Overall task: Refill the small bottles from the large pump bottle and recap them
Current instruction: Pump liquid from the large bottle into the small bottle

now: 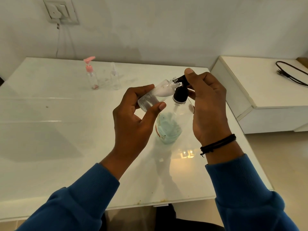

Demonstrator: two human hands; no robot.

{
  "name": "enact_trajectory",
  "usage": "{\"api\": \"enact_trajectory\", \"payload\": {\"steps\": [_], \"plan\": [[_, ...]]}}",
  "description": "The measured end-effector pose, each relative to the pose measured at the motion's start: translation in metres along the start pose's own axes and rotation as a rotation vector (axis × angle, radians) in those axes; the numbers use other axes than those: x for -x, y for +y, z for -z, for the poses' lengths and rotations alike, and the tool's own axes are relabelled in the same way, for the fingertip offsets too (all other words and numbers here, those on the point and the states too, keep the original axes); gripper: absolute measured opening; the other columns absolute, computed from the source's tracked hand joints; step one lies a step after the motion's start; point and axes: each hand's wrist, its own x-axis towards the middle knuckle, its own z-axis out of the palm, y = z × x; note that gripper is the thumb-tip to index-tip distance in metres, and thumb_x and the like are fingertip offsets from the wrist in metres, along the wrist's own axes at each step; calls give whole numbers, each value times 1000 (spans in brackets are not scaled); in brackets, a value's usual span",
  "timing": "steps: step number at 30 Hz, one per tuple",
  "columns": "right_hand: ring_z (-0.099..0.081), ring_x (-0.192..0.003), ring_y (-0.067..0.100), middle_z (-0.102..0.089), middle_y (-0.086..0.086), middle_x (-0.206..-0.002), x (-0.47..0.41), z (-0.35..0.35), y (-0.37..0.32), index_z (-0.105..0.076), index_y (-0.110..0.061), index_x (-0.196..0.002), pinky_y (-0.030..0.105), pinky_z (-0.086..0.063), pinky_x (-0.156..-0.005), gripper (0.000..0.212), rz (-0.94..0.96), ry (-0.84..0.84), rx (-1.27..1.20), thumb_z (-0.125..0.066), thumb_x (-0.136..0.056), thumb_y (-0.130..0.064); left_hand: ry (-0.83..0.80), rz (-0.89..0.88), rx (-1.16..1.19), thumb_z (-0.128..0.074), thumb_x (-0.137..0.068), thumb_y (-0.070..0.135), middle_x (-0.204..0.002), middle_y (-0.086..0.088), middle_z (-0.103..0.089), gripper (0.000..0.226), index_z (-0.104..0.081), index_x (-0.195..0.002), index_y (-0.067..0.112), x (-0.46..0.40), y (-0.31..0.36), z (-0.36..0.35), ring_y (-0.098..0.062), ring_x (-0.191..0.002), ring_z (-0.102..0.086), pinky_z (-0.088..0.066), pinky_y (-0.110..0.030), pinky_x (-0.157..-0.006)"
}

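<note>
Left hand (133,114) grips light, slick small bottle (155,95) mid-body, tilted; right hand (206,104) presses pump bottle (168,125) head, fingers curled round it.

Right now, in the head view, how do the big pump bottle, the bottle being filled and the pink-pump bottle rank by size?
1. Large pump bottle
2. Held small bottle and pink-pump bottle: unsure between them, since the pink one stands farther away.

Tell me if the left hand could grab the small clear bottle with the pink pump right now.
Probably not yet: the left hand grips a small uncapped clear bottle, though bare white tabletop leaves the way to the pink-pump bottle open.
</note>
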Motion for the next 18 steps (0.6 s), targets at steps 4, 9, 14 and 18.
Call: {"api": "enact_trajectory", "payload": {"steps": [4, 9, 14, 18], "plan": [[-59, -84, 15, -65, 24, -108, 0, 0, 0, -58, -9, -84, 25, -43, -68, 25, -14, 1, -8, -64, -97, -30, -7, -5, 6, -76, -88, 27, -116, 27, -56, 41, -57, -123, 22, 1, 0, 0, 11, -108, -58, -49, -7, -88], [-58, -85, 26, -65, 24, -109, 0, 0, -1, -58, -11, -81, 28, -45, -73, 25, -28, 6, 0, -65, -97, -30, -7, -10, -3, -75, -88, 30, -116, 30, -54, 41, -55, -123, 24, 0, -1, 0, 14, -108, -56, -48, -6, -87], [-59, -84, 16, -66, 23, -106, -1, 0, 1, -58, -10, -80, 25, -47, -69, 26, -14, 8, 1, -65, -97, -28, -2, -11, -6, -76, -88, 28, -116, 29, -54, 41, -55, -123, 24, 1, -2, 0, 13, -109, -57, -48, -6, -87], [-59, -71, 5, -66, 17, -88, -2, -2, 7, -54, -19, -69, 12, -48, -56, 31, 41, 6, 23, -66, -97, -24, -8, 17, 14, -77, -88, 25, -115, 24, -58, 41, -60, -124, 15, 1, -1, 0, 6, -108, -59, -50, -10, -88]]}}
